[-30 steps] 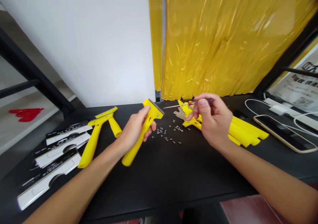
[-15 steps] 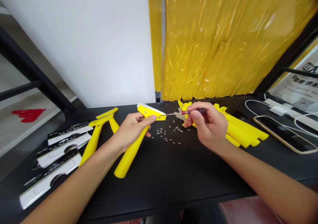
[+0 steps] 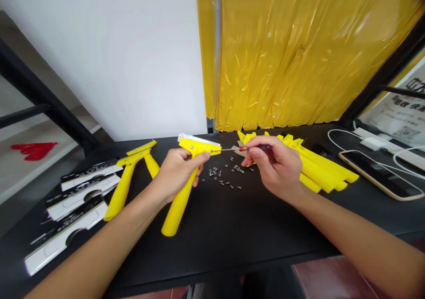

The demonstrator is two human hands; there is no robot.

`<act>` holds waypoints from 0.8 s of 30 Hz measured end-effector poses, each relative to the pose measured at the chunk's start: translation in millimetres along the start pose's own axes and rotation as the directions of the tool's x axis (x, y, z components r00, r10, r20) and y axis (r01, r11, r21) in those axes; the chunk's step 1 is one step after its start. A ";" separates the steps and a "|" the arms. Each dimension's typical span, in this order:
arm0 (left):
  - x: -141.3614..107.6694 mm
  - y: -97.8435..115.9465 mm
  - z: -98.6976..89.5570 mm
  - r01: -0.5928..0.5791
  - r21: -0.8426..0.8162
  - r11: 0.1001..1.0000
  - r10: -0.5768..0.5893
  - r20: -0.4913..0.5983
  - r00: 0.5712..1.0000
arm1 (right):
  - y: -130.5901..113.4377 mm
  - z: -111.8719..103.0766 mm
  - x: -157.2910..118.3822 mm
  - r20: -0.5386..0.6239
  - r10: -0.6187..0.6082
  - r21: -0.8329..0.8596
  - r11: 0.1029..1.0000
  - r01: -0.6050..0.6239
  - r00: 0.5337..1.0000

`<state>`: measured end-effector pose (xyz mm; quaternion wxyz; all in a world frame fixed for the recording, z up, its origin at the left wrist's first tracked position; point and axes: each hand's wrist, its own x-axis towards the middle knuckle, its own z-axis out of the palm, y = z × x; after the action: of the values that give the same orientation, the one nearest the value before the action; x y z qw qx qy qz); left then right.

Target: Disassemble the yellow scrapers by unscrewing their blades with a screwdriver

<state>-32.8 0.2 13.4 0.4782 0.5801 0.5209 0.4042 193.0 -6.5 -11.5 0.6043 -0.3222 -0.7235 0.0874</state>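
My left hand grips a yellow plastic scraper by its neck, with the handle running down toward me and a metal blade strip along the head's far edge. My right hand pinches a small red-and-black screwdriver. Its thin shaft reaches left, and its tip sits at a small screw in the scraper head. Several loose steel screws and nuts lie on the black table just below the tip, between my hands.
Two yellow scrapers and several white-and-black blade packs lie to the left. A pile of yellow handles lies right, beside a phone, white cables and a power strip. A yellow plastic curtain hangs behind the table.
My left hand has turned the scraper so its head lies nearly level and faces the screwdriver. The screwdriver has moved left, and its tip has come to the screw in the head.
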 end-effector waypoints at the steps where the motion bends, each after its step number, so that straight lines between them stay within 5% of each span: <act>1: 0.0 -0.3 0.2 -0.001 0.002 1.000 0.001 -0.001 1.000 | -0.4 0.1 -0.2 0.001 -0.002 -0.003 1.000 0.002 1.000; 8: 0.4 -2.0 0.4 -0.054 0.088 0.995 0.056 -0.024 0.998 | -1.1 2.3 -0.1 0.017 0.032 -0.023 0.999 -0.031 0.999; 14: -2.3 -4.1 2.2 -0.123 0.487 0.865 0.244 -0.195 0.950 | -4.7 -0.4 8.1 0.126 0.220 -0.127 0.971 -0.204 0.967; 16: -2.6 -5.6 1.4 -0.190 0.558 0.808 0.351 -0.197 0.915 | -2.9 -1.7 12.3 0.305 0.368 -0.159 0.929 -0.334 0.879; 18: -2.0 -7.5 0.1 -0.262 0.617 0.742 0.450 -0.169 0.877 | 1.7 -2.9 15.3 0.480 0.520 -0.167 0.845 -0.508 0.707; 20: -0.7 -9.6 -1.0 -0.287 0.657 0.697 0.492 -0.148 0.858 | 7.7 -5.0 16.7 0.566 0.581 -0.179 0.779 -0.600 0.585; 24: 2.2 -12.6 -0.7 -0.229 0.625 0.746 0.410 -0.161 0.898 | 12.9 -12.6 17.0 0.741 0.495 -0.252 0.832 -0.494 0.455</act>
<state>-36.0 2.5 1.1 0.1149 0.7156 0.5760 0.3781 208.3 10.0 -1.1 0.1757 -0.4467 -0.7861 0.3894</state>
